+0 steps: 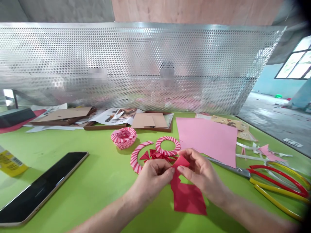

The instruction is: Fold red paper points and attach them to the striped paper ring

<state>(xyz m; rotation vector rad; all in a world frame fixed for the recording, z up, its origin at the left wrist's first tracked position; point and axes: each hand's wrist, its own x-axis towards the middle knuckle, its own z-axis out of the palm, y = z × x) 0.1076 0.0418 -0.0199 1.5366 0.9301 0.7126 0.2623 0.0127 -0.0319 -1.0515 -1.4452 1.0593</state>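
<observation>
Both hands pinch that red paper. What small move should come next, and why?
Probably press the fold flat: the left hand and right hand pinch the red paper at its bent edge, and similar folded red pieces lie just behind it.

one tablet (41, 187), one pink sheet (209, 137), one red sheet (187, 197), one basket (123, 137).

What I can't see from here

My left hand (152, 179) and right hand (200, 173) cover the fold they pinch at the top of the red paper (187, 194). The blade tip of the scissors (274, 181) disappears behind my right hand. The tablet (41, 187) and yellow packet (9, 163) are cut by the left edge. Behind the perforated screen (136, 64) only blurred shapes show.
</observation>
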